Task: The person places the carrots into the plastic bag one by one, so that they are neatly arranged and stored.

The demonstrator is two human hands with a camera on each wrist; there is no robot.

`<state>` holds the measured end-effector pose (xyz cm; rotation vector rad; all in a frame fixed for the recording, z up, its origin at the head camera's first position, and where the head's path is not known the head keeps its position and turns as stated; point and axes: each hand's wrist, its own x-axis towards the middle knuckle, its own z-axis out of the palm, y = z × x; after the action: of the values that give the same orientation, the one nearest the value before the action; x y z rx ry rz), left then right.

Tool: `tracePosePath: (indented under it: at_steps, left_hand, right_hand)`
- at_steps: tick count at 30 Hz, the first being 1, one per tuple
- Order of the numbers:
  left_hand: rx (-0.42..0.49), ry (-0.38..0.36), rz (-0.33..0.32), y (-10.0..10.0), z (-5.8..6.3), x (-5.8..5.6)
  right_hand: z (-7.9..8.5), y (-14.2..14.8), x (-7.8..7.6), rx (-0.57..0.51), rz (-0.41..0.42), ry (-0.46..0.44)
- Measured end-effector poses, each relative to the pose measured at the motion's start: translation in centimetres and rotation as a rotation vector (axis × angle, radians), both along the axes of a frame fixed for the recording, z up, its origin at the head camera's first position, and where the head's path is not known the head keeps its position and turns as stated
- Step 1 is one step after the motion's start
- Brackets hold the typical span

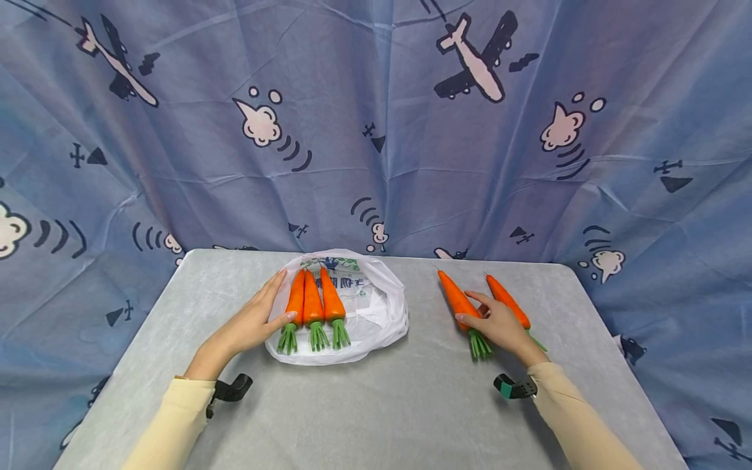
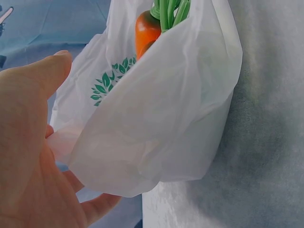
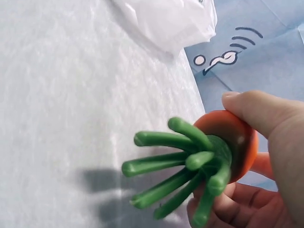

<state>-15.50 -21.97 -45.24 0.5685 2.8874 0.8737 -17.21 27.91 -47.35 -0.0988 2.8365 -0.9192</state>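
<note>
Orange carrot (image 1: 454, 294) pinched in our right grip (image 1: 501, 324), our left grip (image 1: 251, 321) rests spread against the bag (image 1: 384, 323), apparently steadying it.

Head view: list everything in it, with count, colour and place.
Table: one, pale grey, under the bag and carrots
Curtain: one, blue with printed planes and clouds, behind the table
Bag: one, white with green and blue print, on the table, left of centre
Bagged carrots: three, orange with green tops, side by side at the bag's mouth
Held carrot: one, orange with green top, in the right hand
Loose carrot: one, orange with green top, on the table's right side
Bands: two, black, one per wrist
Sleeves: two, cream, one per arm
Left hand: one, at the bag's left side
Right hand: one, gripping the held carrot
</note>
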Motion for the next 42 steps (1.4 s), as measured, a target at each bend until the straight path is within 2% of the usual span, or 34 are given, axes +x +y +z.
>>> tracePosePath:
  at_steps: [6,22,36,42]
  left_hand:
    - [0.003,-0.002,-0.001,0.1,0.0,0.0]
    - [0.004,-0.007,0.003,0.2,0.1,-0.1]
    - [0.005,0.004,0.000,0.2,0.0,-0.2]
    - [0.006,0.005,-0.003,0.2,0.0,-0.2]
  right_hand:
    - [0.9,-1.0,0.3,-0.013,-0.005,0.007]
    - [2.9,-4.6,0.8,-0.047,0.071,0.072]
    - [3.9,-7.5,0.9,-0.103,0.116,0.047]
    - [4.1,-8.6,1.0,-0.113,0.154,0.065]
